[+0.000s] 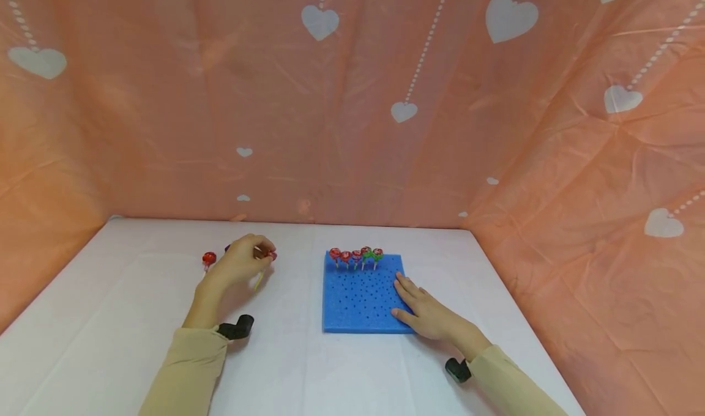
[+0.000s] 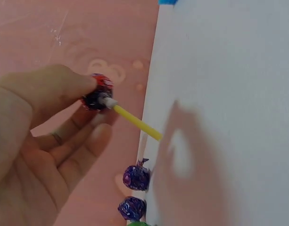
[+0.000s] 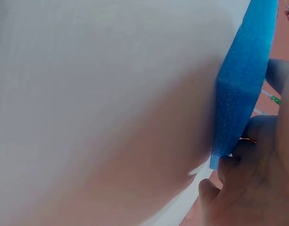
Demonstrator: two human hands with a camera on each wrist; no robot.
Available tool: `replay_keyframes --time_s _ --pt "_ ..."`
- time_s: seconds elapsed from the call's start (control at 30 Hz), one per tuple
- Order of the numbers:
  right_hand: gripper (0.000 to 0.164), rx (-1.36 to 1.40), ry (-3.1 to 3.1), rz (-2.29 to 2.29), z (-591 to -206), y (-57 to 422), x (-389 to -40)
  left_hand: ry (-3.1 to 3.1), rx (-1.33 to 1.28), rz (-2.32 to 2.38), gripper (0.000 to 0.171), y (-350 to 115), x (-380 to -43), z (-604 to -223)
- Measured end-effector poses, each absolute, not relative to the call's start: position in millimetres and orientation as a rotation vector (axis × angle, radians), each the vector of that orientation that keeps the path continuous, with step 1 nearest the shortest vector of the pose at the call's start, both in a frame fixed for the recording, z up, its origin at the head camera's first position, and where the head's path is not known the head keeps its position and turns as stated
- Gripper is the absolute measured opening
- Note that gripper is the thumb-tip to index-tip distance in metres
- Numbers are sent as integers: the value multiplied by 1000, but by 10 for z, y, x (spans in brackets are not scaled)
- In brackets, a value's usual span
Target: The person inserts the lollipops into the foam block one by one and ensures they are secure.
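My left hand (image 1: 240,262) pinches a lollipop (image 2: 101,89) by its red and dark purple wrapped head, between thumb and fingers. Its yellow stick (image 2: 137,122) slants down over the white table. To the right, a blue foam board (image 1: 352,315) dotted with small holes lies flat. Several lollipops (image 1: 345,257) with red and green wrappers stand upright in a row along its far edge. My right hand (image 1: 435,317) rests on the board's right side, fingers stretched out over its edge. From the right wrist view, the thick side of the foam (image 3: 236,101) shows beside the fingers.
Left of my left hand is a red-wrapped lollipop (image 1: 208,258). Two purple-wrapped lollipops (image 2: 136,178) and a bit of green wrapper (image 2: 137,224) appear below the hand in the left wrist view. An orange curtain (image 1: 352,159) with white hearts surrounds the white table (image 1: 275,367).
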State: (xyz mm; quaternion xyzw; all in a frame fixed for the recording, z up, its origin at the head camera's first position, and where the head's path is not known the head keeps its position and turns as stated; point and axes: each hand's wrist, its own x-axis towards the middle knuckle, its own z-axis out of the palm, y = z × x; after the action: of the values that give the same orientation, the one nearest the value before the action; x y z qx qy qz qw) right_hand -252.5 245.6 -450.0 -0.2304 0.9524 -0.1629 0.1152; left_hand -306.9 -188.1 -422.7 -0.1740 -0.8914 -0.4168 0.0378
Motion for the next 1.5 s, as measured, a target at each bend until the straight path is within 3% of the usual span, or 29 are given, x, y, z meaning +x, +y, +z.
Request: replay_keyframes --time_s 1.5 --pt "74 -731 2799 -489 -4534 2473 -2524 -2267 -823 -1396 24 -886 -2892 -4072"
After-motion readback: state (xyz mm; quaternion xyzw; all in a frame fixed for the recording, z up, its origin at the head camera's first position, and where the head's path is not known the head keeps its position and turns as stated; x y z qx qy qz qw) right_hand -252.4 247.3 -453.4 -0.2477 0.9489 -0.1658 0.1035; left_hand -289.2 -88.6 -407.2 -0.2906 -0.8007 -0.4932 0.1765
